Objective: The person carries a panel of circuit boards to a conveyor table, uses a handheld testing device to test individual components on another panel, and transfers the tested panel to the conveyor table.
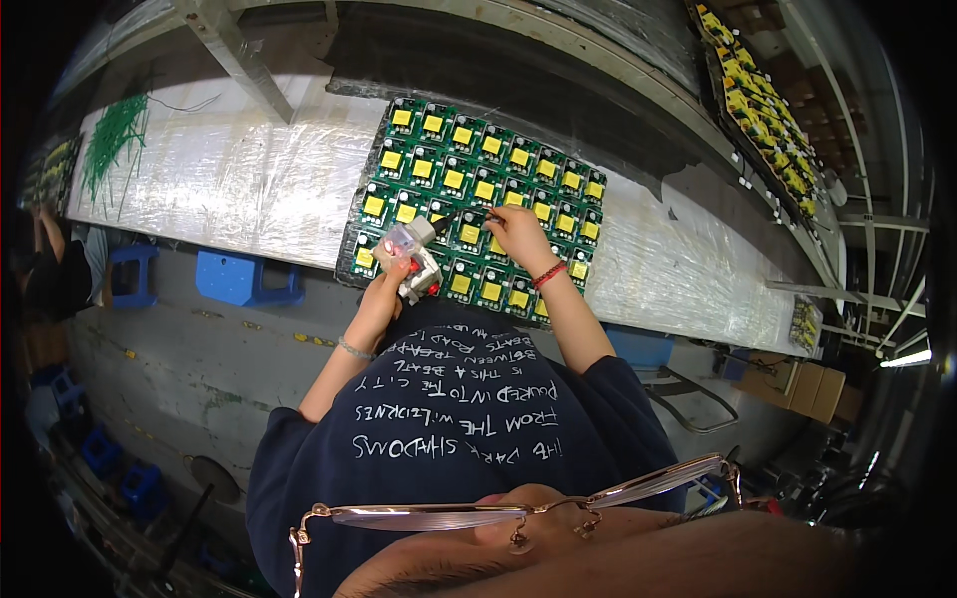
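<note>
My left hand is closed around a white hand-held tool with a clear casing, red parts and a dark, narrow tip. That tip points right, over a panel of green circuit boards. Each board carries a yellow block-shaped component and smaller parts. Over the middle of the panel, my right hand has its fingers pinched near the tool's tip. A thin dark piece shows at the fingertips, too small to name. Several boards lie hidden under the tool and my hands.
The panel lies on a bench wrapped in clear film. A pile of thin green strips rests at the far left. Metal frame bars cross the back. More yellow-topped boards stand at upper right. Blue stools and another person's arm are left.
</note>
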Available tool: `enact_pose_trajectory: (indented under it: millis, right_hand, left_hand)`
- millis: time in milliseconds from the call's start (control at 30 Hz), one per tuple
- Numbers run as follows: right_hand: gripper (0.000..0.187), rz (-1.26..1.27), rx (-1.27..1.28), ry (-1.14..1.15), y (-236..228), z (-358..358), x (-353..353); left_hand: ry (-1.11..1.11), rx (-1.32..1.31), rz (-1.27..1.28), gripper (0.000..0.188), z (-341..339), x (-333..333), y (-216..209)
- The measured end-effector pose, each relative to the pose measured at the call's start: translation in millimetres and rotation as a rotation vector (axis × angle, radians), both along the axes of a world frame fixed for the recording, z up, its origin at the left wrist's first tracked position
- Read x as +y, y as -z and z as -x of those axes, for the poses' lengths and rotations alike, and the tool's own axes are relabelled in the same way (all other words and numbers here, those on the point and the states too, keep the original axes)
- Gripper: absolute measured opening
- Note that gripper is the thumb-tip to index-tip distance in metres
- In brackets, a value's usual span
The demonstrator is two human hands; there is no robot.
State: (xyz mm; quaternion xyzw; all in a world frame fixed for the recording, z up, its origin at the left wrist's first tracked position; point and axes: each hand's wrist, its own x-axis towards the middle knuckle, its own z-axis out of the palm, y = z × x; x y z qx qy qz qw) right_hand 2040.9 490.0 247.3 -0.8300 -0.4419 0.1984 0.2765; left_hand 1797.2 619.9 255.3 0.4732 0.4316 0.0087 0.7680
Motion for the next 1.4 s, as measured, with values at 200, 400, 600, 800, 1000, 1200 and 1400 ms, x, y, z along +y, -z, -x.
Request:
enact_pose_trajectory:
  millis: [200, 400, 600, 800, 1000, 1200, 1400]
  right_hand:
    - [0.02, -0.116, 0.04, 0.062, -31.0, -2.4, -1.0]
    - [0.017, -0.016, 0.008, 0.033, -42.2, -27.7, -22.0]
    - [0.023, -0.012, 0.028, 0.055, -13.7, -28.4, -42.9]
    - [0.021, -0.001, 0.052, 0.085, -6.1, -23.8, -50.4]
    - [0.022, -0.071, -0.014, 0.06, -1.9, -24.1, -53.2]
    - [0.019, -0.026, 0.026, 0.073, -9.4, -25.8, -55.3]
    - [0.017, -0.156, 0.068, 0.18, -45.7, -29.9, -67.0]
  left_hand:
    - [0.034, 0.001, 0.02, 0.063, 0.0, 1.6, -0.3]
    - [0.13, -0.027, 0.006, 0.063, -9.5, -6.7, -5.6]
    - [0.165, -0.049, 0.026, 0.062, -23.7, -11.8, -8.3]
    - [0.23, -0.008, -0.016, 0.054, -27.8, -11.3, -10.8]
    - [0.164, 0.01, -0.019, 0.06, -31.0, -14.8, -9.0]
    - [0.147, 0.024, 0.006, 0.058, -35.5, -18.3, -10.0]
    - [0.262, -0.015, 0.021, 0.057, -30.1, -19.2, -19.3]
